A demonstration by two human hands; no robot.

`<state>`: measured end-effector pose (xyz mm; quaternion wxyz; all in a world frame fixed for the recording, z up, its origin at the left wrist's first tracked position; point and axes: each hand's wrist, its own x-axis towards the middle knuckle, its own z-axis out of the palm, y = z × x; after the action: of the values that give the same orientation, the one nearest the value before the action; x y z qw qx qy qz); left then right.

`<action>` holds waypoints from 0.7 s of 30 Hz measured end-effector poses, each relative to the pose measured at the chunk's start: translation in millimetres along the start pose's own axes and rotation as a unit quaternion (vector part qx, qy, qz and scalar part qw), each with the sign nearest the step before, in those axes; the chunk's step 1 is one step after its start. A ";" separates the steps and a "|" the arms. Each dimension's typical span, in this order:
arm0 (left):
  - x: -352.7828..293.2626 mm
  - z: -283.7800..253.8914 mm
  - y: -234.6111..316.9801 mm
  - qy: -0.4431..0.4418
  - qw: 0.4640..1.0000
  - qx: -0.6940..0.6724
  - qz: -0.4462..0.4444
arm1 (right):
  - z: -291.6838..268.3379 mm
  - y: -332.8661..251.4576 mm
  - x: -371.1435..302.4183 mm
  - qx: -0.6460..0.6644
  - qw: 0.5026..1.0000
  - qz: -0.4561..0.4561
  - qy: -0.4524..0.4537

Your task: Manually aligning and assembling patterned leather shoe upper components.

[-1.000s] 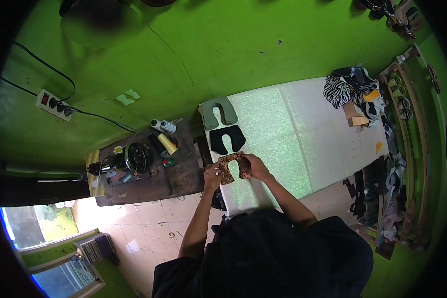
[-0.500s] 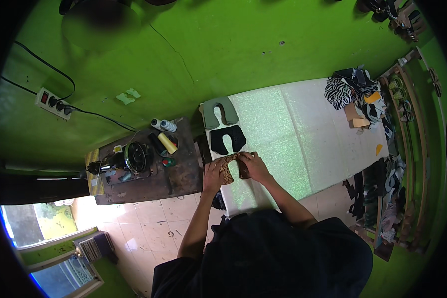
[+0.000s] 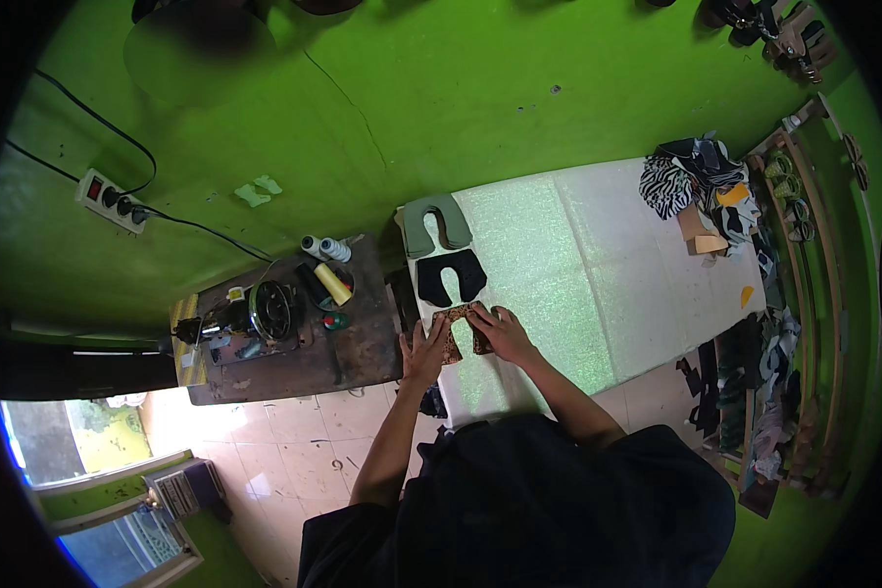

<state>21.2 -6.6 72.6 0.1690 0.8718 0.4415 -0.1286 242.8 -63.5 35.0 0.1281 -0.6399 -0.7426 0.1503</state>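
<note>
No text, label or number can be read on the leopard-print U-shaped piece (image 3: pixel 451 350), the yellow thread cone (image 3: pixel 333 283) at left or the white power strip (image 3: pixel 110 203) at far left.

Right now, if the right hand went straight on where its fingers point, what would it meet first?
Past the brown leopard-print U-shaped piece it touches, the right hand would likely meet the black, fabric-looking U-shaped piece first, though depth is unclear.
</note>
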 end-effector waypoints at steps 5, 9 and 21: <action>-1.3 -7.2 -7.1 -0.003 0.999 -0.032 0.013 | -12.8 -4.3 6.1 0.017 1.000 -0.008 -0.018; -11.7 -14.4 -22.1 0.088 0.966 -0.243 0.024 | -41.5 -18.6 6.0 0.140 0.989 0.031 -0.025; -62.4 -54.9 -23.7 0.144 0.750 -0.642 -0.062 | -91.7 -46.1 -47.1 0.323 0.927 0.161 0.099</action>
<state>-30.0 -16.4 141.5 0.6148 0.5366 0.4927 0.3022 242.8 -110.9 137.5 0.3748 -0.6863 -0.5244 0.3368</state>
